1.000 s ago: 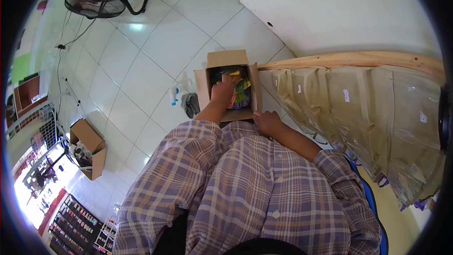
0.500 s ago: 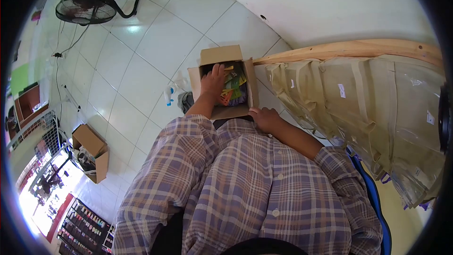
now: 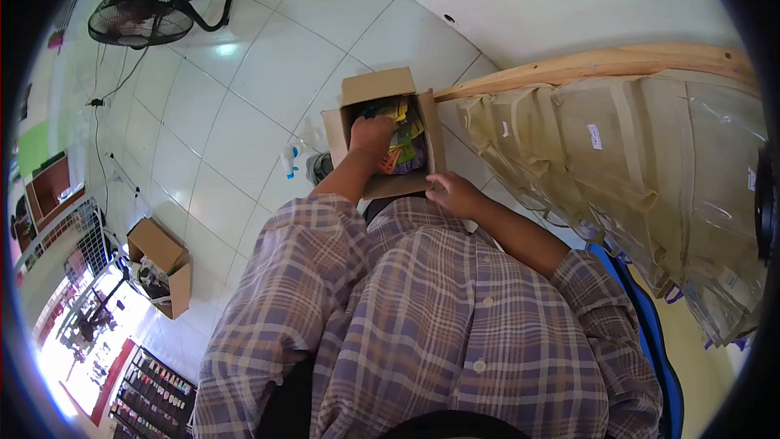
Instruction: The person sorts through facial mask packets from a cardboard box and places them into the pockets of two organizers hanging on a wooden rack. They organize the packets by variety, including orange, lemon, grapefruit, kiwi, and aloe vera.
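The biggest trouble I can see from my end would start with the open cardboard box (image 3: 378, 85): if the left hand (image 3: 372, 136) bears down on its edge, it could tilt or slide, since I can't tell how firmly it sits. Next down in size, its right flap (image 3: 434, 132) might snag on the wooden rail (image 3: 585, 70), whose end lies just beside it, or crumple if the right hand (image 3: 457, 195) presses there. Smallest, the bright packets (image 3: 406, 142) lie jumbled inside, so drawing one out could drag up its neighbours or crease it.

I have the left hand inside the box, over the packets; its fingertips are hidden, so I can't tell whether they are closed on anything. The right hand is at the near right corner, apart from the left; I can't tell whether it pinches the cardboard.

Counting downward in size, I get one pocketed cover (image 3: 626, 114), one wooden rail, one fan (image 3: 142, 18), two cardboard boxes including a second box (image 3: 180, 289) at far left, one white-and-blue bottle (image 3: 289, 161), and at least three white labels (image 3: 595, 136). Several packets show, too overlapped for me to number.
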A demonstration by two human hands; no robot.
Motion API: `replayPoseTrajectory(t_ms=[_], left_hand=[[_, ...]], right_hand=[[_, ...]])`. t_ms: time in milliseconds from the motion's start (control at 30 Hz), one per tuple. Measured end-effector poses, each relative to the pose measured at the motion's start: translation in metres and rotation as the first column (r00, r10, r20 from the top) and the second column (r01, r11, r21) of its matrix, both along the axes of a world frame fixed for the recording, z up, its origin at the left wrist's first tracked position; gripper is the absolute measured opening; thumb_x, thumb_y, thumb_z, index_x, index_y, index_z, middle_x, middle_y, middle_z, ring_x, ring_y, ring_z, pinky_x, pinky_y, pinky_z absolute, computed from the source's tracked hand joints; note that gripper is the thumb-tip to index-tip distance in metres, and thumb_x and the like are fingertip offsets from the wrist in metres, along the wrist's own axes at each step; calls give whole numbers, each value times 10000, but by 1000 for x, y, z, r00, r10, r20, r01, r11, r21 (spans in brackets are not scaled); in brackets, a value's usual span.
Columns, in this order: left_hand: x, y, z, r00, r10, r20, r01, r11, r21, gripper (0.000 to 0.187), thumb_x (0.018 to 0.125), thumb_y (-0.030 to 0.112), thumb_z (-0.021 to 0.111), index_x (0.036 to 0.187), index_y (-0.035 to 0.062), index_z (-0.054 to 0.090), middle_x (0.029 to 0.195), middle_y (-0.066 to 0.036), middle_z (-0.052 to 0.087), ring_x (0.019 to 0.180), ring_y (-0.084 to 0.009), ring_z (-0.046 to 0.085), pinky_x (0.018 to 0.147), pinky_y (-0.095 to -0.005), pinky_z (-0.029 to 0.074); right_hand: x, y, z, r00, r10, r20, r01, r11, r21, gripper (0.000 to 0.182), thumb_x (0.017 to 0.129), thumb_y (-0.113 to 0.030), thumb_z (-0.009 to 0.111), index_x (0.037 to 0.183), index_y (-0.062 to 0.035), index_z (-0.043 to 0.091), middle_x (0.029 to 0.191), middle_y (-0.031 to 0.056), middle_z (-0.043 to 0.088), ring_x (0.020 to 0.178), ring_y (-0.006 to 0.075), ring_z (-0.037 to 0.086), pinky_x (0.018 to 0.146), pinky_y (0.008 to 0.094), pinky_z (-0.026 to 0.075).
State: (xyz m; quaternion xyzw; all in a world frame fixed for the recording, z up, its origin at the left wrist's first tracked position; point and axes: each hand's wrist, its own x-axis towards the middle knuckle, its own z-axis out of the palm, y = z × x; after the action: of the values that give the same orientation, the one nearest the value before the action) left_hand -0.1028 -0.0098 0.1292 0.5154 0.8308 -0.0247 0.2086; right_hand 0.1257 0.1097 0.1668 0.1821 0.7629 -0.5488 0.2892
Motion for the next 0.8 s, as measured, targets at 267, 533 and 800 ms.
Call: replayPoseTrajectory(t_ms=[267, 533, 800], left_hand=[[67, -16, 4, 998, 54, -25, -36, 886, 461, 155, 736, 238, 687, 759, 142, 567, 687, -26, 521, 582, -206, 588, 517, -348, 481], [87, -18, 17, 864, 492, 106, -453, 669, 589, 512, 779, 300, 761, 1181, 53, 564, 1145, -185, 600, 927, -299, 647, 694, -340, 541], [81, -34, 1, -48, 593, 804, -913, 301, -276, 520, 812, 136, 775, 1209, 12, 463, 1088, -124, 652, 907, -177, 661, 770, -298, 551]], right_hand=[[-92, 12, 10, 492, -593, 638, 864, 422, -274, 526, 949, -364, 602, 1326, -29, 455, 1206, 165, 581, 997, 311, 630, 840, 399, 553], [-96, 30, -15, 655, -514, 555, 677, 724, -129, 337, 943, -22, 520, 1273, -43, 456, 1163, 179, 600, 971, 319, 672, 783, 472, 599], [-77, 30, 0, 675, -507, 536, 728, 578, -368, 398, 920, 10, 545, 1304, -30, 447, 1173, 154, 613, 1087, 295, 636, 917, 428, 546]])
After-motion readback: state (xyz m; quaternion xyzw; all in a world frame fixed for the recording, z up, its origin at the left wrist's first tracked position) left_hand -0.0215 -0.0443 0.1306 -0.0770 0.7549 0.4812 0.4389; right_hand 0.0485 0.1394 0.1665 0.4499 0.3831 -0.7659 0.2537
